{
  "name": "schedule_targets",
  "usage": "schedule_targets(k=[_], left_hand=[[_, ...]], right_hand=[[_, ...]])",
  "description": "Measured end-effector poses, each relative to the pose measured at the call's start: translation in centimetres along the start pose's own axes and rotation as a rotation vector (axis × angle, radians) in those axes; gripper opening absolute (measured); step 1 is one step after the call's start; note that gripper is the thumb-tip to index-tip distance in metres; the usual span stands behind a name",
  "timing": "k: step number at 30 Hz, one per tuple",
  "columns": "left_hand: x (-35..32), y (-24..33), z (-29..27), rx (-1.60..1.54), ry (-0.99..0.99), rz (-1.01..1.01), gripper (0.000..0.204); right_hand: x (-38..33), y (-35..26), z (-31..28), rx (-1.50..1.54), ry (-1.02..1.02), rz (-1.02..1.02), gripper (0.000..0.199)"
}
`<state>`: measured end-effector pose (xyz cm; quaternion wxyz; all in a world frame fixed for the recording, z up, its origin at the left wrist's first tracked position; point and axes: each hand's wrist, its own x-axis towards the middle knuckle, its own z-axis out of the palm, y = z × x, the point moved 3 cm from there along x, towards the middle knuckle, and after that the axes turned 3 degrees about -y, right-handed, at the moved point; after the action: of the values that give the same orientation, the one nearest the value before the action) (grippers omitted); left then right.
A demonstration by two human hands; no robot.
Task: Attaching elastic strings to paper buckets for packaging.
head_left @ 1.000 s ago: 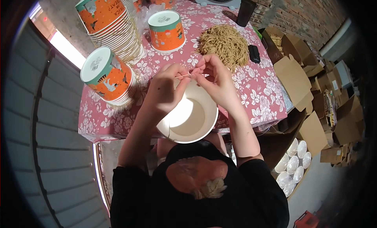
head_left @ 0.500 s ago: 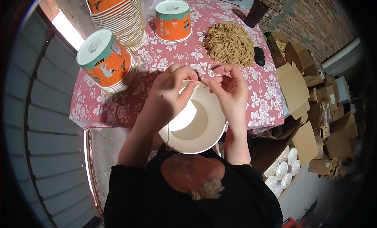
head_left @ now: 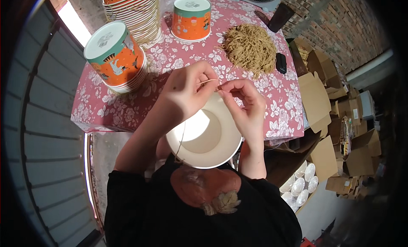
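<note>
An open paper bucket [head_left: 231,132] with a pale inside sits in front of me, its mouth facing up and bright light falling into it. A thin tan cord [head_left: 182,140] crosses its near left wall. My left hand [head_left: 187,87] is closed above the far rim, pinching the cord, a short length of which shows by its fingertips. My right hand [head_left: 246,106] is closed at the far right rim, thumb and forefinger pinched at the cord by the bucket's edge. The exact fingertip contact is partly hidden. Beyond my hands lies a heap of tan cords [head_left: 250,49].
Upside-down orange and green buckets stand on the flowered tablecloth [head_left: 280,115]: a short stack [head_left: 114,62], a tall stack [head_left: 136,24] and one more bucket [head_left: 191,21]. Right of the cords are a small black object [head_left: 281,63] and a dark cup [head_left: 280,17]. Cardboard boxes [head_left: 314,98] crowd the right.
My left hand has lifted slightly and turned, showing more cord at its fingertips. My right hand has curled lower near the rim. The whole view has shifted a little.
</note>
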<state>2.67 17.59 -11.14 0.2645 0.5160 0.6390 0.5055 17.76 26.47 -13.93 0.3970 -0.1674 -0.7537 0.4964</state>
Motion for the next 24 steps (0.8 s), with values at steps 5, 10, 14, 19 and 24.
schedule_targets(k=[5, 10, 14, 19, 24], left_hand=[[0.5, -1.0, -0.4, -0.004, -0.057, -0.049, 0.009], [0.7, -1.8, -1.7, -0.073, -0.102, -0.096, 0.019], [0.6, -1.4, -1.5, -0.074, -0.139, -0.126, 0.029], [0.9, -1.6, -1.2, -0.045, -0.108, -0.155, 0.028], [0.6, -1.8, -1.2, 0.052, -0.145, -0.175, 0.025]], right_hand=[[1.0, 0.7, 0.1, -0.026, -0.052, -0.033, 0.013], [1.9, 0.8, 0.6, -0.003, -0.077, -0.092, 0.016], [2.3, 1.0, 0.6, -0.001, -0.069, -0.093, 0.017], [2.2, 1.1, 0.6, 0.002, -0.071, -0.079, 0.016], [1.7, -0.5, -0.3, -0.114, -0.170, -0.182, 0.017]])
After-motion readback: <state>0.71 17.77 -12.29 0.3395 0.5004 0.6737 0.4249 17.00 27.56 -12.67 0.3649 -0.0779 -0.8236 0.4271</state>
